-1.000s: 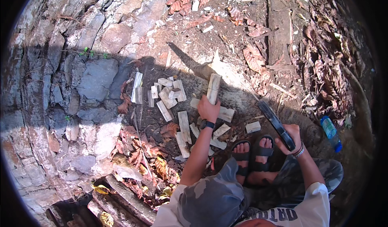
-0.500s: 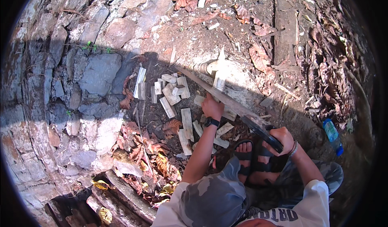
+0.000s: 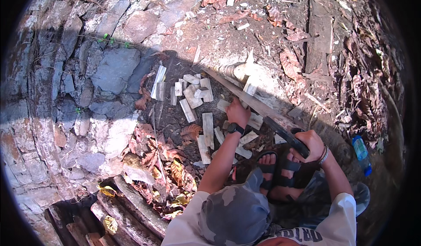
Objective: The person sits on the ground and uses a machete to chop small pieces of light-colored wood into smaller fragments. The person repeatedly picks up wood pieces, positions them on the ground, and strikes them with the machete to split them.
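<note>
In my right hand (image 3: 309, 145) is the black handle of a hand saw (image 3: 252, 101), with fingers wrapped round it. Its long brown blade runs up and left, tapering to a narrow tip. My left hand (image 3: 238, 111) is closed beside the blade, a dark watch on its wrist. A pale strip of wood (image 3: 250, 86) sticks out beyond the blade from there and seems to be in that hand; the blade and fingers hide part of it. Several short cut pieces of wood (image 3: 192, 96) lie left of the hand, and more (image 3: 208, 130) lie nearer my feet.
A rough stone wall (image 3: 115, 70) fills the left side. Split logs (image 3: 127, 215) are stacked at the lower left. Dry leaves (image 3: 289, 64) litter the ground. A plastic bottle with a blue cap (image 3: 361, 151) lies at the right. My sandalled feet (image 3: 266, 165) are just below the saw.
The scene has shifted slightly to the right in view. The saw and both hands have moved a little with it, and both grips are unchanged.
</note>
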Tool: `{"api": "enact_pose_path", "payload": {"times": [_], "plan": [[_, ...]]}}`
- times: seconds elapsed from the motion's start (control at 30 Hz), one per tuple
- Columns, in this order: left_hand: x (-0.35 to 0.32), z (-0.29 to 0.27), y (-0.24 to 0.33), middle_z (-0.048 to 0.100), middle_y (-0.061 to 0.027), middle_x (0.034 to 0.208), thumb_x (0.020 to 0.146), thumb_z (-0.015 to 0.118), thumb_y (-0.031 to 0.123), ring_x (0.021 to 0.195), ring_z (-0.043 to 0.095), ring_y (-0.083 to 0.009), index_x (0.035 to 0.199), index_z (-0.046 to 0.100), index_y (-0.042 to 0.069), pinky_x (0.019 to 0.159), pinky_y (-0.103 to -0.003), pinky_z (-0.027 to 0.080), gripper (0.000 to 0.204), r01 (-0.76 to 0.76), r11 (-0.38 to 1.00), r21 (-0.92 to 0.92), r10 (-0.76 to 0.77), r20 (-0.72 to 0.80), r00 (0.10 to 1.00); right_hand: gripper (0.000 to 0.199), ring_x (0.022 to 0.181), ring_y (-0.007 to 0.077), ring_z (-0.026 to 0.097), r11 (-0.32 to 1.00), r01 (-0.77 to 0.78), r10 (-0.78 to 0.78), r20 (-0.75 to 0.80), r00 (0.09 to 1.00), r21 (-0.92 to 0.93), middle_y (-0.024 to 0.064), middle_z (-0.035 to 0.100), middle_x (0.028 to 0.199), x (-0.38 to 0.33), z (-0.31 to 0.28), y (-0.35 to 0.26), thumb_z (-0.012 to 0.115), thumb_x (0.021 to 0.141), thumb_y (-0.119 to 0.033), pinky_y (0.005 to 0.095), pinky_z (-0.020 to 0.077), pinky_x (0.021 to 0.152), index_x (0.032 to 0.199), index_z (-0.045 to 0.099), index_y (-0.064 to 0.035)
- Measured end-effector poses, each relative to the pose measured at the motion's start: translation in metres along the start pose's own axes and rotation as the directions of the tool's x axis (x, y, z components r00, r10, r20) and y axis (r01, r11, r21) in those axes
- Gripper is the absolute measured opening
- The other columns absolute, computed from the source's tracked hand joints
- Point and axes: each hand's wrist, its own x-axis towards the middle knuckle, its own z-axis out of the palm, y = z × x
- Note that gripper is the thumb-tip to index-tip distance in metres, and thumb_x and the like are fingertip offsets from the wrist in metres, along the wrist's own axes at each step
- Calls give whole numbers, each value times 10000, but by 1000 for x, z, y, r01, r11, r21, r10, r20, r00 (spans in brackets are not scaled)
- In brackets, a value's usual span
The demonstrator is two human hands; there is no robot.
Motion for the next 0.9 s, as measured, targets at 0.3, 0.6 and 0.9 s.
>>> {"api": "enact_pose_path", "payload": {"times": [0.3,0.6,0.9], "plan": [[-5,-1,1,682,-180,875,702,824,248,850,665,-378,970,552,40,845,-479,468,435,49,999,-14,-50,-43,998,286,569,374,582,998,48,-49,-10,999,-50,134,523,592,-14,18,15,764,665,-181,428,465,516,671,505,-61],[20,-7,-7,685,-194,868,668,828,251,826,660,-420,974,564,16,785,-522,521,467,-31,993,-110,11,-180,984,278,571,379,599,998,59,-59,-7,998,8,140,540,610,7,17,25,756,685,-206,422,482,529,680,526,-50],[22,-20,4,713,-225,897,711,798,264,833,699,-424,996,575,28,724,-525,569,432,254,963,-93,-256,-10,967,242,525,351,568,996,15,-14,9,1000,-87,119,504,576,-36,-1,10,746,630,-173,414,448,495,664,534,-60]]}}
